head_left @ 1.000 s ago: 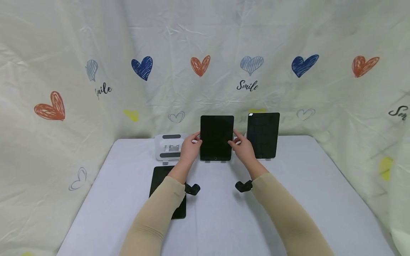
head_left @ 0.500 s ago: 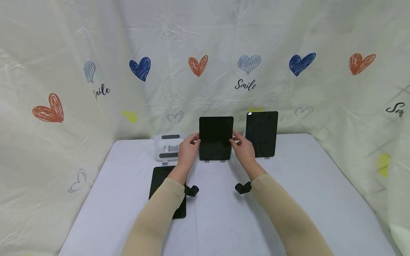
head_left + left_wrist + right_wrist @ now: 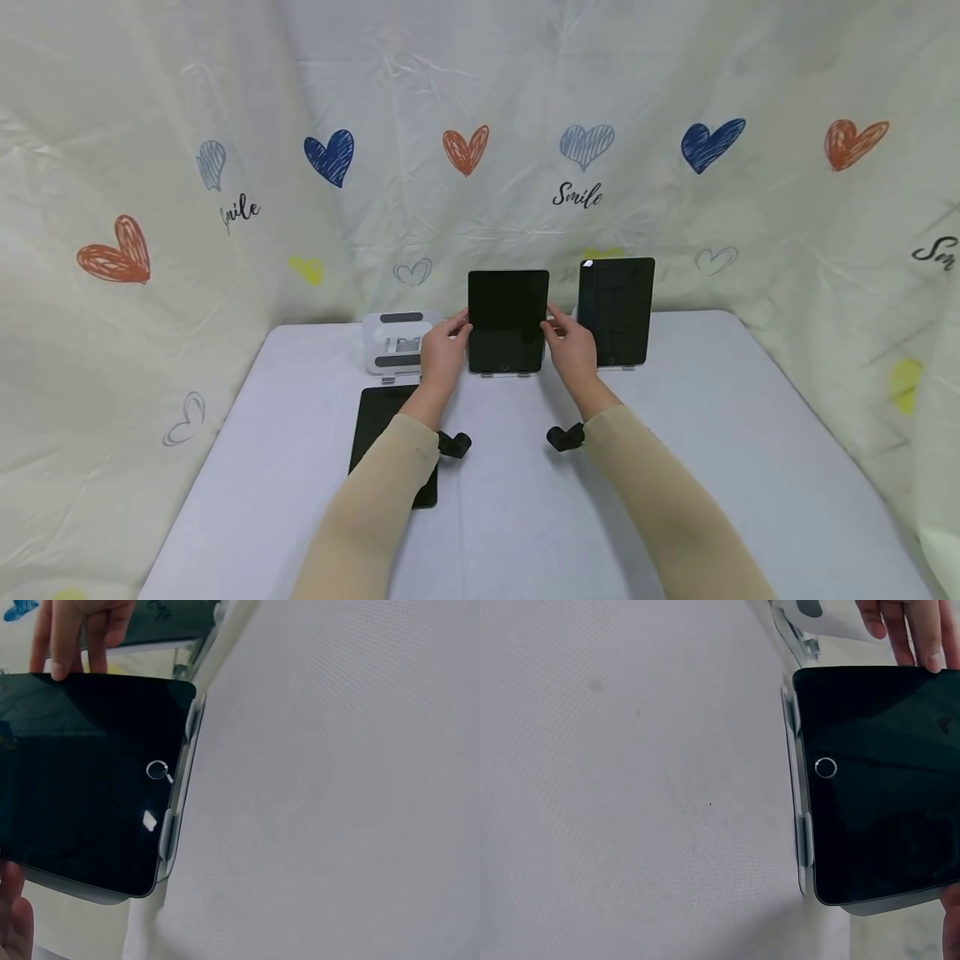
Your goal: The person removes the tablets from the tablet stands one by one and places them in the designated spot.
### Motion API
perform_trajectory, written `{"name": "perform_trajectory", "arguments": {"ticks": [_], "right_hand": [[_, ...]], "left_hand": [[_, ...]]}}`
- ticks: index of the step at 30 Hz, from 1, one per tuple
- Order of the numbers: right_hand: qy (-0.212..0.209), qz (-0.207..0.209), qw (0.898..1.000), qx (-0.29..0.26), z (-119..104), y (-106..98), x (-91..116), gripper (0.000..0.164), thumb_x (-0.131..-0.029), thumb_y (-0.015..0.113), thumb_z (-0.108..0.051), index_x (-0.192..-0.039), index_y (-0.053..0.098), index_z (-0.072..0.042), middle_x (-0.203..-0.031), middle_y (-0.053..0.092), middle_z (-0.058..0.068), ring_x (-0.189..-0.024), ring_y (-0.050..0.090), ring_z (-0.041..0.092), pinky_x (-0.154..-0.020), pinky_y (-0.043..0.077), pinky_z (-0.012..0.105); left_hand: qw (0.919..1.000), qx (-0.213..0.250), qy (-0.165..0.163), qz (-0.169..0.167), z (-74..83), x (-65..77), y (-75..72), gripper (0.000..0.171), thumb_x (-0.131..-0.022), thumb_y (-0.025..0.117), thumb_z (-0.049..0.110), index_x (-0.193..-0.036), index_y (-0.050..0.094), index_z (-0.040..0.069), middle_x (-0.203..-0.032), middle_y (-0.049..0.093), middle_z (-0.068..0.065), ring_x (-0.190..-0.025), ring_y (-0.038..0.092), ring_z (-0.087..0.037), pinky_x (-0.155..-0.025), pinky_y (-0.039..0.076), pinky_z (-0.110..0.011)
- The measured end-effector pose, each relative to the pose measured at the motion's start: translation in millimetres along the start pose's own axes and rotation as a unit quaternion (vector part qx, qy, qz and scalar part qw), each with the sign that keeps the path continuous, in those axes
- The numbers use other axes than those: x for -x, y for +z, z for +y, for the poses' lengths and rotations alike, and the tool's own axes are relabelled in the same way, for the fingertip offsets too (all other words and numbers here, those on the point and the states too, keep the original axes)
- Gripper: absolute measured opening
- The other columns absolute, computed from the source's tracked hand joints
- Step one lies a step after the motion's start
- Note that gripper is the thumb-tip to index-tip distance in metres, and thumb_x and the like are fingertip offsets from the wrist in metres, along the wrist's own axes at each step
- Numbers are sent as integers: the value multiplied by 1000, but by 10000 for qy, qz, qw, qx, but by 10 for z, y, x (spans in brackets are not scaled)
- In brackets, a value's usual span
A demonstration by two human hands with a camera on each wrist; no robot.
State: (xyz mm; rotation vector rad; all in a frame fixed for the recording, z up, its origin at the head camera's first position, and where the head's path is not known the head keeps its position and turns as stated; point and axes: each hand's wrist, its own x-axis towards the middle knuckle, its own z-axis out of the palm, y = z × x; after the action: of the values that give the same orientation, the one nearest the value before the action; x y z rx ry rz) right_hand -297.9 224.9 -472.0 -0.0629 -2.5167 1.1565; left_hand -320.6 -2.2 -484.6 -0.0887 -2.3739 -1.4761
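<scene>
A black tablet point(image 3: 507, 321) stands upright, leaning slightly back on a stand, its home button at the bottom. In both wrist views its lower edge sits in the stand's clips point(image 3: 166, 834). My left hand point(image 3: 442, 354) grips the tablet's left edge, thumb at the front edge and fingers reaching behind. On the opposite edge my right hand point(image 3: 573, 354) holds it the same way, with the thumb tip right at the screen's border. Most of the stand is hidden behind the tablet.
To the right, a second black tablet point(image 3: 616, 312) stands on its own stand. A bare white stand with grey pads point(image 3: 397, 362) is at the left. In front of it a third tablet point(image 3: 378, 417) lies flat, partly under the left forearm. A printed curtain point(image 3: 517, 225) hangs behind the white table point(image 3: 510, 500).
The tablet and both hands stay nearly in place; the right thumb has slid slightly up along the edge. The head view has shifted a little.
</scene>
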Motion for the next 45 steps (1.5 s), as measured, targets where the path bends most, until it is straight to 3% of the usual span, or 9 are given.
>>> {"name": "perform_trajectory", "arguments": {"ticks": [20,28,37,45], "right_hand": [[40,25,9984,-567,-64,-48,33,43,-100,61,-24,-143,56,-23,-115,70,10,-105,64,27,-75,50,40],[-19,-18,9982,-601,-107,-89,37,43,-99,63,-22,-142,57,-21,-110,71,12,-101,66,26,-70,49,35],[88,-344,9968,-721,-130,-142,103,44,-99,63,-22,-143,56,-21,-105,69,12,-86,64,23,-65,48,30],[228,-507,9956,-753,-156,-185,156,45,-99,62,-23,-144,54,-24,-106,68,11,-88,65,24,-66,49,27]], "left_hand": [[9985,511,-85,191,83,21,-47,29,-93,71,22,-122,73,24,-106,74,3,-95,65,-15,-79,54,-34],[9978,650,-121,80,128,39,-111,29,-93,71,20,-122,73,23,-104,74,1,-93,65,-16,-74,52,-31],[9971,705,-285,-98,95,104,-145,29,-94,70,20,-123,73,23,-101,73,2,-91,65,-14,-73,53,-28],[9953,861,-364,-244,103,159,-196,29,-93,71,18,-122,73,20,-99,74,0,-89,67,-14,-73,54,-28]]}}
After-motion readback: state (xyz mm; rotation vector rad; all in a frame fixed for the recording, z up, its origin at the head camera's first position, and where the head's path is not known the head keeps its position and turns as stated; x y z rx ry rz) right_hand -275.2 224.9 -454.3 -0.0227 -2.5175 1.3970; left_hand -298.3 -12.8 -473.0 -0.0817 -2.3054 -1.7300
